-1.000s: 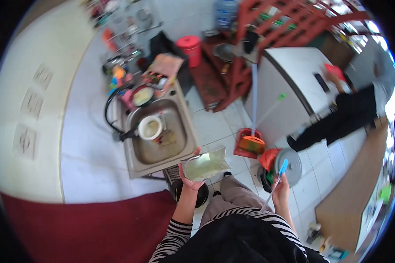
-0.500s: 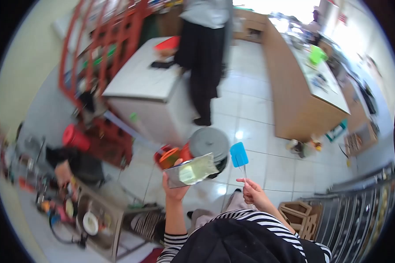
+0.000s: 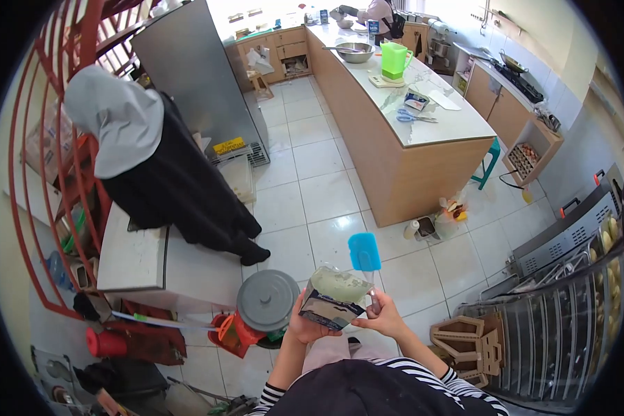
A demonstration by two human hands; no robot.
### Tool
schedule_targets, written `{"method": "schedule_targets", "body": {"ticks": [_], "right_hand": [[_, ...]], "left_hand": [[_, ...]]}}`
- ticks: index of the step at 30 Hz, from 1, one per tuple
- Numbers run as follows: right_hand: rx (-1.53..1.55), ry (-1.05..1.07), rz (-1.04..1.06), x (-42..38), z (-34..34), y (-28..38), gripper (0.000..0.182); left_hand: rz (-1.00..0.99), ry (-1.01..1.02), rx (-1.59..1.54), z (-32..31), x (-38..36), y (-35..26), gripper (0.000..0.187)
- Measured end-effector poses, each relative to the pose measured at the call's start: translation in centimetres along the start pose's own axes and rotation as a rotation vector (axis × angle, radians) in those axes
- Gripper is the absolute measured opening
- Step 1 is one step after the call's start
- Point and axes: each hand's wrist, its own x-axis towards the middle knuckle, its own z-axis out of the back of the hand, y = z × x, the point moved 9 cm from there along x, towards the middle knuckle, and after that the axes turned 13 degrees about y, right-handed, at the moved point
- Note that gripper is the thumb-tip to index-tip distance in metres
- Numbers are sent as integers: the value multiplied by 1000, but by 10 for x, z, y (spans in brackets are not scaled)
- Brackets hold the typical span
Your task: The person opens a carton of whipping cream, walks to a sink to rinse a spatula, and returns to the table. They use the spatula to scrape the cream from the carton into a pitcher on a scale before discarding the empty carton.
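My left hand (image 3: 309, 324) is wrapped round the near left side of a dark blue and white printed pack (image 3: 333, 308), tilted so its top faces me. Its upper face shows a pale greenish surface, and I cannot make out whether this is the contents or a liner. My right hand (image 3: 387, 317) grips the handle of a blue spatula (image 3: 365, 251), its blade pointing up and away from me. The fingers of that hand are at the right edge of the pack, seemingly touching it.
A grey lidded bin (image 3: 267, 299) stands just ahead to the left. A person (image 3: 180, 173) leans over a white counter (image 3: 132, 256). The island (image 3: 457, 132) carries scissors (image 3: 414, 116), a green jug (image 3: 395, 61) and a metal bowl (image 3: 353, 53). Tray racks (image 3: 568, 333) line the right.
My view has swung to the right. My hands have come together, the right one with the spatula now against the pack, which has turned. The person by the white counter is now bent over.
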Motion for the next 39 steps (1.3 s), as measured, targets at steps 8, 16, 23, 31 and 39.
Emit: {"method": "schedule_targets", "body": {"ticks": [8, 16, 23, 31, 39], "right_hand": [[-112, -239, 81, 114, 89, 28, 49], [27, -542, 193, 215, 199, 79, 50], [307, -729, 237, 229, 325, 99, 47], [277, -1037, 375, 231, 515, 124, 41], [111, -1062, 477, 316, 604, 231, 43]], "left_hand": [[50, -61, 79, 47, 98, -104, 93], [-185, -338, 544, 100, 250, -238, 80], [-231, -182, 368, 132, 400, -343, 63], [-274, -264, 637, 115, 577, -504, 59], [-231, -160, 1079, 60, 791, -593, 58]]}}
